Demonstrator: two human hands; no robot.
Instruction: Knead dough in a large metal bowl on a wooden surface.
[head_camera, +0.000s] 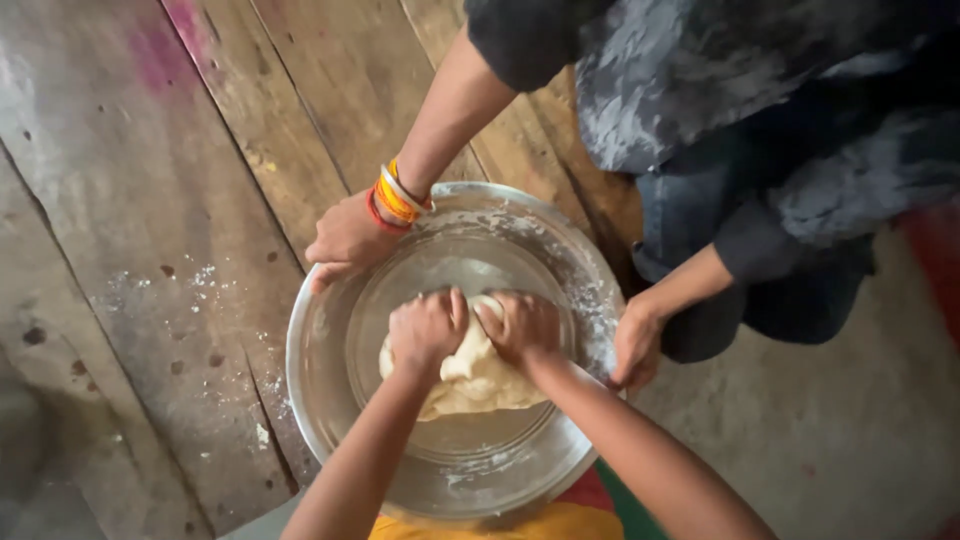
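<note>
A wide steel bowl dusted with flour sits on a wooden floor. Inside it lies a pale lump of dough. My left hand is a fist pressed knuckles-down into the dough's left side. My right hand is also a fist, pushed into the dough right beside the left one. Another person sits across from me. One of that person's hands, with orange and red bangles at the wrist, grips the bowl's far left rim. Their other hand rests on the right rim.
Worn wooden floorboards with scattered flour and a pink stain lie to the left. A grey concrete floor is at the right. The other person's dark patterned clothing fills the top right. Yellow cloth shows at the bottom edge.
</note>
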